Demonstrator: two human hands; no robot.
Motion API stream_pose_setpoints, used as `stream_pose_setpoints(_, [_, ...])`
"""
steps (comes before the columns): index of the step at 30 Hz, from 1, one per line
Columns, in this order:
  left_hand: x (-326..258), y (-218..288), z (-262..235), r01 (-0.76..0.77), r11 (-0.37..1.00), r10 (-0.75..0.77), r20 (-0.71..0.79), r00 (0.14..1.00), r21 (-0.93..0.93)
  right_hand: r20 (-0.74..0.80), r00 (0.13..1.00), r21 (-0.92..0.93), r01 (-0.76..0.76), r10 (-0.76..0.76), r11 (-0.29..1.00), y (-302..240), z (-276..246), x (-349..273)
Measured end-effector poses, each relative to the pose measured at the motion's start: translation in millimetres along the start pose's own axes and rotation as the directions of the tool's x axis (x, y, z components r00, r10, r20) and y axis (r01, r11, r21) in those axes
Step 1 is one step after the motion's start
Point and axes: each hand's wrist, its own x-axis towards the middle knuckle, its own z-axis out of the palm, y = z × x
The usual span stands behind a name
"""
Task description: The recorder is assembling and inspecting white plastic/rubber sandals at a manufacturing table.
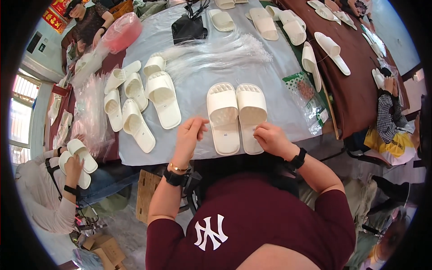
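Note:
A pair of cream slippers lies side by side in front of me, toes pointing away: a left slipper (222, 119) and a right slipper (252, 118). My left hand (190, 137) is at the outer edge of the left slipper, its fingers curled together. Over the heel part of the right slipper, my right hand (271, 140) has thumb and fingertips pinched. Whatever either hand holds, if anything, is too small to make out. Beyond the pair, a bundle of thin clear plastic strands (225, 54) spreads across the sheeted table (189, 146).
More cream slippers (164, 96) lie in a group at left, others (263, 22) at the far right. A clear bag with green print (306, 96) sits at right, a black bag (189, 29) farther back. A person at left holds slippers (81, 155); plastic bags (92, 112) lie nearby.

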Motion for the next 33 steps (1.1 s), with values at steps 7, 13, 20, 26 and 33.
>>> stream_pose_setpoints(7, [-36.1, 1.2, 9.0, 0.068, 0.766, -0.250, 0.199, 0.948, 0.639, 0.085, 0.989, 0.010, 0.120, -0.120, 0.993, 0.3, 1.0, -10.6])
stream_pose_setpoints(13, [-43.8, -13.6, 23.3, 0.074, 0.742, -0.391, 0.340, 0.855, 0.667, 0.113, 0.987, 0.008, 0.111, -0.111, 0.994, 4.1, 1.0, -10.4])
stream_pose_setpoints(20, [-37.0, -15.7, 29.4, 0.099, 0.715, -0.452, 0.350, 0.820, 0.692, 0.076, 0.990, -0.001, 0.116, -0.115, 0.993, 11.1, 1.3, -7.2])
stream_pose_setpoints(26, [3.9, -39.1, 22.6, 0.155, 0.754, -0.352, 0.194, 0.915, 0.638, 0.054, 0.993, -0.111, 0.114, -0.109, 0.987, 21.0, 9.2, 13.1])
stream_pose_setpoints(33, [27.0, -34.6, 25.5, -0.157, 0.495, 0.091, 0.128, 0.988, 0.855, -0.121, 0.992, -0.200, 0.020, -0.045, 0.980, 22.7, 18.7, 25.1])
